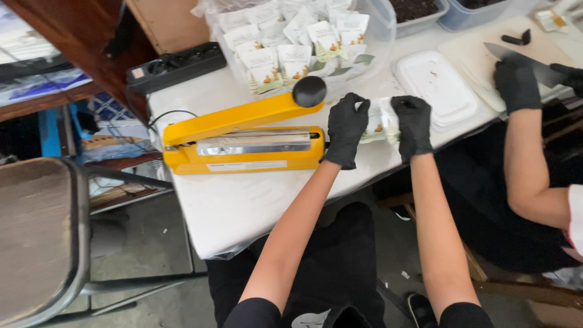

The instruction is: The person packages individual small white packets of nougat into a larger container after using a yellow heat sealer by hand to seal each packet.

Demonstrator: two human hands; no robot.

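Note:
My left hand (346,129) and my right hand (414,124), both in black gloves, grip the two ends of a small white packet (378,120) just above the white table (243,206). A yellow heat sealer (243,140) with a black knob lies directly left of my left hand, its arm raised. Behind it stands a clear bin (370,42) filled with several similar white packets (291,42).
A co-worker's gloved hand (516,85) at the right rests by a large knife (522,64) on a cutting board (480,54). A white lid (434,85) lies beside my right hand. A black power strip (176,67) sits back left; a metal stool (39,237) stands left.

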